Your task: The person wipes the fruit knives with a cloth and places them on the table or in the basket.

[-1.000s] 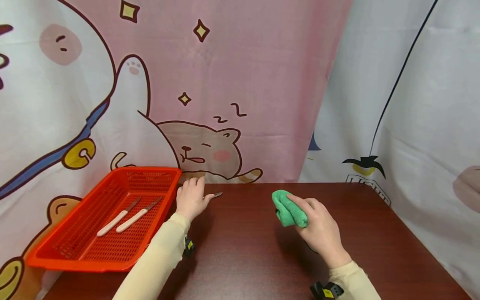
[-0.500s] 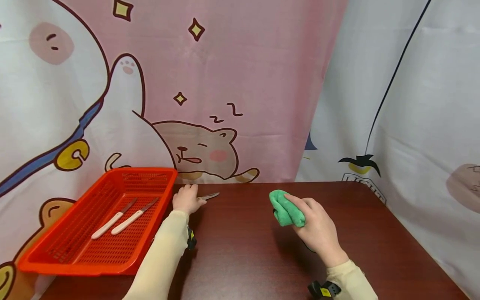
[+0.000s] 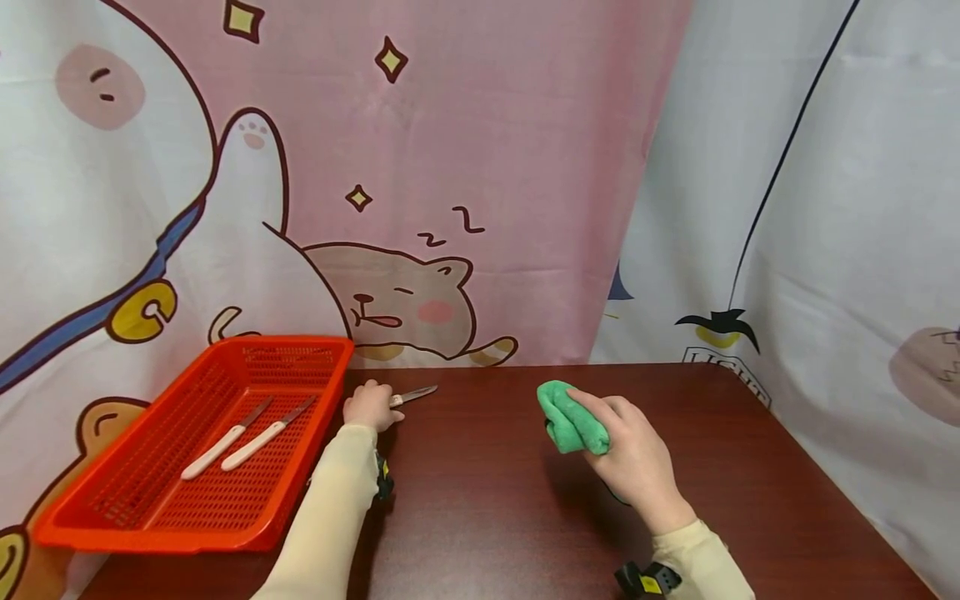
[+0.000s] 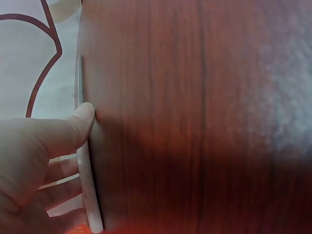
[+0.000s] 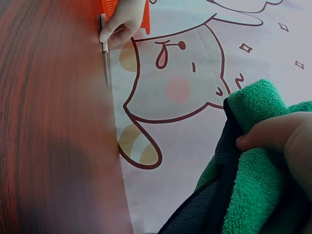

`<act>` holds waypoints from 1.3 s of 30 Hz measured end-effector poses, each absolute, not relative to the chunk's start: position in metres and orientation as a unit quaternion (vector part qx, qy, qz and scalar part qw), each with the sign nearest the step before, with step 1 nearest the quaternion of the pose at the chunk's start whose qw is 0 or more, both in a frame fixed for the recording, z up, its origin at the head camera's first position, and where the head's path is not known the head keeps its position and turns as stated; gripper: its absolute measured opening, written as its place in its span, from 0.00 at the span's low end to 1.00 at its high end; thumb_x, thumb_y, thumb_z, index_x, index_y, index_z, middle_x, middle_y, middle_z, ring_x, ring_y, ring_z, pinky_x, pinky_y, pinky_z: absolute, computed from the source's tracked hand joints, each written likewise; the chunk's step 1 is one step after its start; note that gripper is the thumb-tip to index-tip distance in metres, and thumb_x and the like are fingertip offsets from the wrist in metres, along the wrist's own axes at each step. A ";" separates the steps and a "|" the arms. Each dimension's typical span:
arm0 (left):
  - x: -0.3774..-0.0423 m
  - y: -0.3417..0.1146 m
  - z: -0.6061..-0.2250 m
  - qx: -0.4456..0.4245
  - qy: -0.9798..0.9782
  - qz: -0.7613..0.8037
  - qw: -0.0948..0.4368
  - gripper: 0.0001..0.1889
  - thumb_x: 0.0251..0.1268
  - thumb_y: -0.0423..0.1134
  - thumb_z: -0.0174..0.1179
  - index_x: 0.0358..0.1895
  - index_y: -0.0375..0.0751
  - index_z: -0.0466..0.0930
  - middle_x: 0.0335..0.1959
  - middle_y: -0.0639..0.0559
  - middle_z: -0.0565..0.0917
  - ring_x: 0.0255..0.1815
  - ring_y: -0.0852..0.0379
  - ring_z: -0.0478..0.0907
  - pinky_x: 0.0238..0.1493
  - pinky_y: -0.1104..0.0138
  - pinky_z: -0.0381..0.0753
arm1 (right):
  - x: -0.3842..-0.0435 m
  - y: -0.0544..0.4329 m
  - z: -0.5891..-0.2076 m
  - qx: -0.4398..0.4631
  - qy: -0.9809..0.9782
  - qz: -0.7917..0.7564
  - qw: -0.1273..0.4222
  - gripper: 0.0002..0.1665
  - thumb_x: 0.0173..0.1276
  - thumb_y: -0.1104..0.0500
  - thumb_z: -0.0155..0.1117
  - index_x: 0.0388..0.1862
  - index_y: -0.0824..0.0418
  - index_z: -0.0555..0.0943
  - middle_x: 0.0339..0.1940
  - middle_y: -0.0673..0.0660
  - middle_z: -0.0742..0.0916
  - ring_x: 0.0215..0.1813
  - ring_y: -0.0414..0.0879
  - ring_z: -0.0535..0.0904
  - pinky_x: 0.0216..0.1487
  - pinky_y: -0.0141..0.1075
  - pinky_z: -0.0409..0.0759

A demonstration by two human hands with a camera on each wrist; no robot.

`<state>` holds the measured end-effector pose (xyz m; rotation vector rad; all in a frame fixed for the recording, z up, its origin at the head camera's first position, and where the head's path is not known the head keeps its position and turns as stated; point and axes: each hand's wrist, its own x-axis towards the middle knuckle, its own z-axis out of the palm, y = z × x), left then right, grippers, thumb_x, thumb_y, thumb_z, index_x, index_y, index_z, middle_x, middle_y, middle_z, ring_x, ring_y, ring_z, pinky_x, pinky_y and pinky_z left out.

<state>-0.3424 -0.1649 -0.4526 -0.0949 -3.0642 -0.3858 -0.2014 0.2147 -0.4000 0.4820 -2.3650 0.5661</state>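
Note:
At the back of the table, right beside the basket, my left hand holds a small knife by its white handle. In the left wrist view the thumb lies on one side of the knife and the fingers are behind the handle. Its blade points right along the table's back edge. My right hand grips a folded green towel above the right half of the table. The right wrist view shows the thumb pressed into the towel, which has a dark grey side.
An orange-red mesh basket stands at the left of the table. In it lie two white-handled knives, side by side. The dark brown table meets a cartoon-printed curtain at its back edge.
My left hand has come down and slightly toward me onto the knife's handle, and more of the knife shows. The head view has shifted a little. My right hand still grips the towel.

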 end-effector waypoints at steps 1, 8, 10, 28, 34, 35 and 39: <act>-0.343 -0.165 -0.453 -0.031 -0.991 -0.125 0.028 0.20 0.52 0.46 0.75 0.42 0.36 0.81 0.38 0.40 0.76 0.42 0.39 0.74 0.45 0.44 0.76 | -0.202 0.215 -0.400 0.185 -0.902 0.215 0.326 0.51 0.40 0.72 0.79 0.66 0.44 0.77 0.44 0.54 0.81 0.45 0.51 0.78 0.33 0.47 0.79; -0.341 -0.160 -0.451 -0.007 -0.990 -0.140 0.014 0.16 0.55 0.41 0.73 0.41 0.36 0.80 0.38 0.38 0.77 0.42 0.38 0.73 0.45 0.43 0.77 | -0.202 0.215 -0.400 0.188 -0.900 0.215 0.329 0.51 0.40 0.71 0.79 0.66 0.44 0.77 0.44 0.54 0.81 0.45 0.51 0.78 0.33 0.47 0.79; -0.340 -0.158 -0.448 0.001 -0.990 -0.141 0.002 0.15 0.57 0.39 0.72 0.42 0.35 0.81 0.38 0.38 0.77 0.42 0.38 0.73 0.46 0.43 0.76 | -0.202 0.215 -0.400 0.187 -0.901 0.215 0.328 0.51 0.40 0.72 0.79 0.66 0.44 0.77 0.44 0.54 0.81 0.45 0.51 0.78 0.33 0.47 0.79; -0.329 -0.140 -0.440 -0.061 -0.988 -0.135 -0.041 0.14 0.66 0.40 0.63 0.44 0.33 0.73 0.29 0.46 0.79 0.29 0.47 0.77 0.34 0.51 0.80 | -0.199 0.213 -0.400 0.185 -0.902 0.214 0.327 0.52 0.39 0.72 0.79 0.66 0.44 0.77 0.44 0.55 0.81 0.45 0.52 0.78 0.33 0.47 0.79; -0.323 -0.133 -0.437 -0.108 -0.979 -0.174 -0.018 0.13 0.69 0.39 0.60 0.42 0.32 0.69 0.23 0.48 0.74 0.23 0.50 0.73 0.30 0.57 0.76 | -0.199 0.213 -0.400 0.184 -0.902 0.215 0.327 0.52 0.38 0.72 0.80 0.66 0.44 0.77 0.44 0.55 0.81 0.45 0.52 0.78 0.32 0.47 0.79; -0.322 -0.132 -0.437 -0.115 -0.977 -0.181 -0.010 0.13 0.70 0.39 0.60 0.41 0.33 0.68 0.23 0.48 0.74 0.23 0.50 0.72 0.30 0.58 0.76 | -0.199 0.213 -0.400 0.185 -0.901 0.215 0.328 0.52 0.38 0.72 0.80 0.66 0.44 0.77 0.44 0.55 0.81 0.45 0.52 0.78 0.32 0.47 0.79; -0.315 -0.127 -0.432 -0.148 -0.966 -0.211 0.024 0.11 0.70 0.36 0.60 0.37 0.36 0.66 0.21 0.49 0.72 0.21 0.52 0.70 0.29 0.60 0.74 | -0.198 0.213 -0.398 0.185 -0.900 0.216 0.329 0.52 0.39 0.72 0.80 0.66 0.44 0.77 0.44 0.54 0.81 0.45 0.52 0.78 0.32 0.46 0.78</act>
